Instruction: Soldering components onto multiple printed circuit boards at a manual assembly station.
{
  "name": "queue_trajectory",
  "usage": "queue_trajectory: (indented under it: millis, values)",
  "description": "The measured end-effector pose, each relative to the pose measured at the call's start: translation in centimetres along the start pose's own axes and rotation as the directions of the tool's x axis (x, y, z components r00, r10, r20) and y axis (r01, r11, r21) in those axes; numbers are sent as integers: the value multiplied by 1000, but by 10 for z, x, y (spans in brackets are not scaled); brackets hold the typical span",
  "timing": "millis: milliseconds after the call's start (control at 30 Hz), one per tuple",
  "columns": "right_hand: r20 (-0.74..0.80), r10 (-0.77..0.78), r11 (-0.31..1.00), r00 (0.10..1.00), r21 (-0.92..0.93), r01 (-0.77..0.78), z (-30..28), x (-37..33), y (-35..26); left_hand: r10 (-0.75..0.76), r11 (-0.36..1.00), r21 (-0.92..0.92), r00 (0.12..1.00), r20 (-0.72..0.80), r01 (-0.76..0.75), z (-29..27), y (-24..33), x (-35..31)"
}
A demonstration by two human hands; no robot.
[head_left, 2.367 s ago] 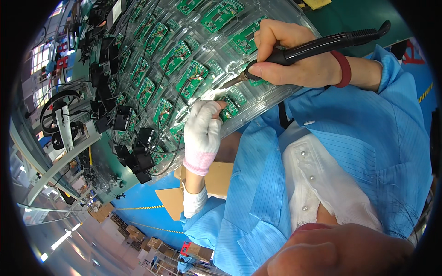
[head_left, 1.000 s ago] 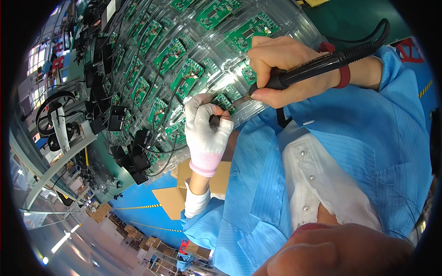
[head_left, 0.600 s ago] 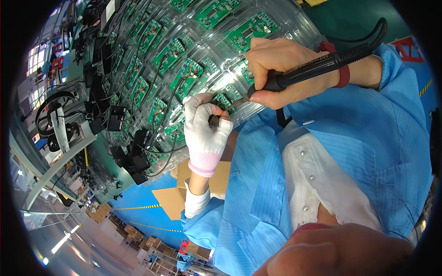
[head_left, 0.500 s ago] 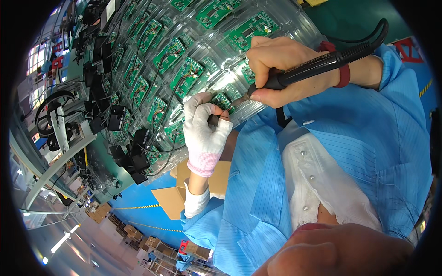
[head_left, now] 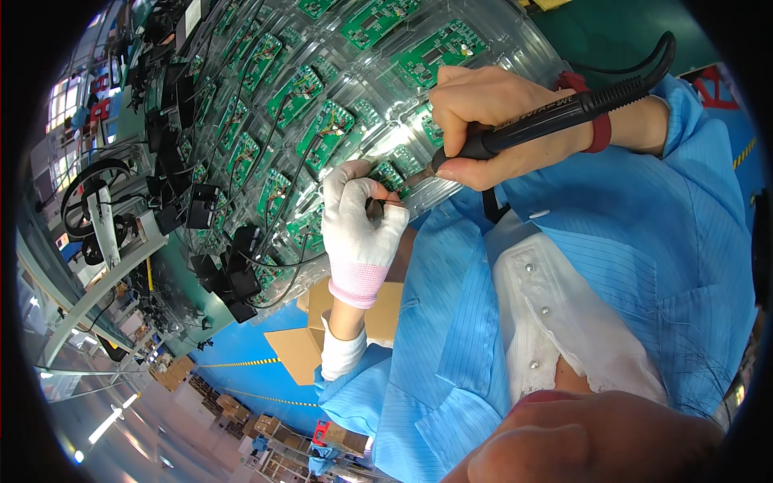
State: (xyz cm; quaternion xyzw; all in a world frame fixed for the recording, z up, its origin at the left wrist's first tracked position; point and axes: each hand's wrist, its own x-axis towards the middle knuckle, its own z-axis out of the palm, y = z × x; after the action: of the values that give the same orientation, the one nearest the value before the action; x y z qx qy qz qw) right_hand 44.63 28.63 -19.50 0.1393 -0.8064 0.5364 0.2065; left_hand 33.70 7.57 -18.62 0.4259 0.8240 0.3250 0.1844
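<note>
My right hand (head_left: 503, 129), bare with a dark red band at the wrist, is closed round the black handle of a soldering iron (head_left: 539, 121). The iron's tip points left at a small green circuit board (head_left: 390, 175) in a clear plastic tray (head_left: 439, 189); whether it touches the board is hard to see. In a white glove with bare fingertips, my left hand (head_left: 360, 213) is closed at the board's near edge. A thin wire (head_left: 391, 200) shows between its thumb and fingers, and something dark lies in the palm, mostly hidden.
Several larger green boards (head_left: 326, 133) with wires fill the tray. Black cables run leftward across them to black adapter blocks (head_left: 201, 208). The iron's cord (head_left: 670, 52) loops at the upper right over the green bench (head_left: 612, 32). An open cardboard box (head_left: 294, 354) stands below.
Both hands keep nearly the same place and grip. The iron's handle has shifted very slightly.
</note>
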Motion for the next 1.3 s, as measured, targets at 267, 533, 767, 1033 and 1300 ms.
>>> queue_trajectory:
  millis: [267, 533, 767, 1033, 1300]
  values:
    - [18, -2, 1000, 1000, -1, 2, 0, 0, 0, -23, 999, 34, 1000, 18, 22, 4, 3, 2]
    - [-97, 107, 986, 989, 141, -93, -5, 1, -1, -12, 997, 74, 1000, 9, 11, 4, 3, 2]
    - [-117, 105, 980, 988, 184, -83, -6, 1, -3, 1, 997, -81, 995, 102, 7, -10, 3, 3]
    - [-108, 94, 984, 990, 163, -76, -5, 0, -4, 148, 982, -136, 985, 94, -134, -13, -14, -1]
    - [-112, 101, 989, 989, 122, -87, -5, 0, -2, 76, 992, -98, 997, -34, -79, 2, -7, -5]
